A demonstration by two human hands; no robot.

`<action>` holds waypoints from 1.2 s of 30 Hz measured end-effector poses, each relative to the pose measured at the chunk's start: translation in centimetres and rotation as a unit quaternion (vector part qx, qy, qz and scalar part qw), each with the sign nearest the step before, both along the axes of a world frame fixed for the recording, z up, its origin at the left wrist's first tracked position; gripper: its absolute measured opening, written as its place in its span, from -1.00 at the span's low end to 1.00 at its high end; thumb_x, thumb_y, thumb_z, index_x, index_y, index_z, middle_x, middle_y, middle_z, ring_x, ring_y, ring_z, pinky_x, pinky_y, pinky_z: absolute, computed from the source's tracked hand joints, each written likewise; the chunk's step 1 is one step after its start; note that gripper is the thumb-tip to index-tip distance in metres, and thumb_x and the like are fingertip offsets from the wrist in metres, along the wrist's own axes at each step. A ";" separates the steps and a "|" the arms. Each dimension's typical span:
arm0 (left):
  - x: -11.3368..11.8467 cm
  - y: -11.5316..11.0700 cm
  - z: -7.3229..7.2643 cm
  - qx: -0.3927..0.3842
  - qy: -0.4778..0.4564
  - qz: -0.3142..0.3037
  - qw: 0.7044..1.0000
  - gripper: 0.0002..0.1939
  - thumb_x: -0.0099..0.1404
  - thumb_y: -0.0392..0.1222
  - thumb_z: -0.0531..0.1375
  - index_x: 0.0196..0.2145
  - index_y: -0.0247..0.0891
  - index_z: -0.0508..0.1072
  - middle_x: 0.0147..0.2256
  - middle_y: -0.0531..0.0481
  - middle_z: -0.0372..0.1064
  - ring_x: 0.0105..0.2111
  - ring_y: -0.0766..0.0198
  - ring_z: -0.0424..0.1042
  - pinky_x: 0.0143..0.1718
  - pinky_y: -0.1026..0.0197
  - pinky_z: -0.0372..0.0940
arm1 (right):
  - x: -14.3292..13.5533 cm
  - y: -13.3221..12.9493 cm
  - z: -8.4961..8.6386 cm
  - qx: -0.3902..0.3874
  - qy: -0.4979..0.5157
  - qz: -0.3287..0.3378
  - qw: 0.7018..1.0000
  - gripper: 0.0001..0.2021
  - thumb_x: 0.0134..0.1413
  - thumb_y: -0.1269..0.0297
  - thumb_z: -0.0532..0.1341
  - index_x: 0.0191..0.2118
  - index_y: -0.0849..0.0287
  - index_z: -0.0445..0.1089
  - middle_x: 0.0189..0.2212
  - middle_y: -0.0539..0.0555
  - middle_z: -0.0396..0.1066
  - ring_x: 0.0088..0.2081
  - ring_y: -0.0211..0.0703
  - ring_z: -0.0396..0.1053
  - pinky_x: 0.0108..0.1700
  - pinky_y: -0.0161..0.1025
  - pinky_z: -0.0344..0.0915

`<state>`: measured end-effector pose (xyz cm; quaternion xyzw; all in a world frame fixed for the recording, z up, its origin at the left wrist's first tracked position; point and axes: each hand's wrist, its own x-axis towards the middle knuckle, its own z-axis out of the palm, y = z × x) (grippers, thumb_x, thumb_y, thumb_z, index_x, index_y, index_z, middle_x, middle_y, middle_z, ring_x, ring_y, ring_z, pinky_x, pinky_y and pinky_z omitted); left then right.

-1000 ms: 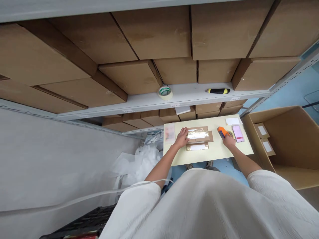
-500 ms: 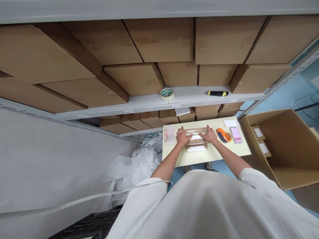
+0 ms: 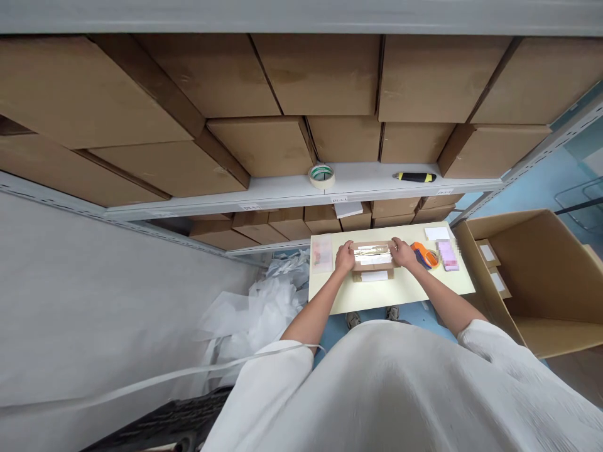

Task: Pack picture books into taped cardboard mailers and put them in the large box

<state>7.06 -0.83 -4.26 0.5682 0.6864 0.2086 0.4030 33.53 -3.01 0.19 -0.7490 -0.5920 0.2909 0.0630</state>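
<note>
Between my hands is a small cardboard box (image 3: 372, 254) with shiny clear tape and a white label on it. My left hand (image 3: 345, 257) is closed on the box's left end. The fingers of my right hand (image 3: 403, 253) wrap round its right end. Just in front, nearer my body, a second taped cardboard box (image 3: 374, 276) with a white label lies on the pale yellow table (image 3: 339, 304), partly hidden by the held one. To the right of my right hand lies an orange and blue tape dispenser (image 3: 424, 255).
A blurred pink item (image 3: 447, 255) and white labels (image 3: 436, 233) lie at the table's right. A large open carton (image 3: 556, 270) holding small boxes stands beyond. The shelf ahead carries brown cartons (image 3: 320, 75), a tape roll (image 3: 322, 176) and a cutter (image 3: 415, 177). White packing material (image 3: 264, 314) lies left.
My thumbs have left the top of the box, and my hands have moved to grip its two ends. The box appears raised or tilted toward me.
</note>
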 end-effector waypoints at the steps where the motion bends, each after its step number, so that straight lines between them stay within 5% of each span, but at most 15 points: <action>1: 0.0 0.1 0.8 0.019 0.002 0.002 1.000 -0.59 0.56 -0.01 0.06 0.27 -0.08 0.41 0.19 -0.21 0.41 0.16 -0.07 0.46 0.24 -0.05 0.32 | -0.1 -0.1 0.8 0.019 0.001 0.000 1.000 -0.48 0.53 -0.04 -0.02 0.41 0.06 0.24 0.21 0.29 0.43 0.07 0.16 0.50 0.05 -0.06 0.42; 5: 0.2 0.4 3.6 0.061 0.010 0.027 0.998 -0.70 0.59 0.07 0.05 0.12 -0.08 0.36 0.17 -0.18 0.38 0.04 0.02 0.49 0.08 0.00 0.37 | -0.7 -0.7 3.1 0.093 0.004 0.001 0.996 -0.47 0.54 -0.11 -0.09 0.35 0.08 0.22 0.24 0.30 0.37 0.00 0.16 0.50 -0.02 -0.03 0.43; 8: 0.2 -0.2 3.8 0.055 0.030 0.030 0.998 -0.79 0.58 0.07 0.07 -0.01 -0.08 0.30 0.10 -0.15 0.38 -0.04 0.07 0.49 -0.02 0.04 0.36 | -0.9 -1.7 2.9 0.093 0.003 -0.004 0.996 -0.50 0.53 -0.15 -0.09 0.26 0.08 0.22 0.22 0.30 0.36 -0.04 0.14 0.50 -0.06 -0.03 0.43; 11: -0.2 -2.1 2.2 0.034 0.048 -0.004 0.998 -0.86 0.52 -0.07 0.15 -0.08 -0.09 0.25 0.05 -0.13 0.38 -0.07 0.10 0.49 -0.05 0.08 0.35 | -0.6 -3.2 1.2 0.052 0.003 -0.005 0.999 -0.56 0.51 -0.16 -0.06 0.15 0.07 0.23 0.16 0.27 0.39 -0.08 0.11 0.49 -0.09 -0.05 0.41; 18: -1.0 -5.8 -2.3 -0.083 0.040 -0.062 0.994 -0.64 0.38 -0.16 0.27 0.04 -0.13 0.22 0.08 -0.18 0.41 -0.05 0.07 0.52 -0.04 0.07 0.35 | 0.8 -5.5 -2.7 -0.048 0.010 0.020 0.999 -0.69 0.48 -0.05 0.00 0.05 0.05 0.23 0.10 0.23 0.44 -0.08 0.07 0.49 -0.09 -0.08 0.39; 23: -0.6 -3.1 -3.0 -0.039 -0.002 0.016 0.999 -0.54 0.41 -0.11 0.25 0.17 -0.15 0.20 0.24 -0.28 0.36 0.19 0.02 0.46 0.15 0.03 0.32 | 1.4 -3.4 -3.6 0.003 0.076 -0.037 0.996 -0.71 0.38 0.00 0.08 0.02 0.06 0.29 0.14 0.24 0.45 0.07 0.07 0.48 0.08 -0.05 0.41; 29: 0.1 -0.3 -2.8 -0.085 -0.087 0.058 0.991 -0.23 0.40 -0.03 0.27 0.44 -0.14 0.05 0.27 -0.30 0.42 0.15 -0.04 0.54 0.17 -0.01 0.37 | 0.7 -0.8 -3.3 -0.012 0.184 -0.121 0.975 -0.62 0.31 0.03 0.18 0.15 0.04 0.23 0.16 0.20 0.50 0.09 -0.03 0.52 0.19 -0.07 0.41; 36: -0.2 -0.1 0.2 -0.028 -0.116 0.103 0.988 -0.09 0.48 0.21 0.18 0.55 -0.16 -0.13 0.29 -0.26 0.40 0.20 0.00 0.50 0.18 0.04 0.37 | 0.3 -1.5 -1.5 0.069 0.254 -0.128 0.956 -0.26 0.34 -0.16 0.14 0.47 0.01 -0.03 0.27 0.29 0.43 0.19 0.04 0.49 0.16 -0.03 0.46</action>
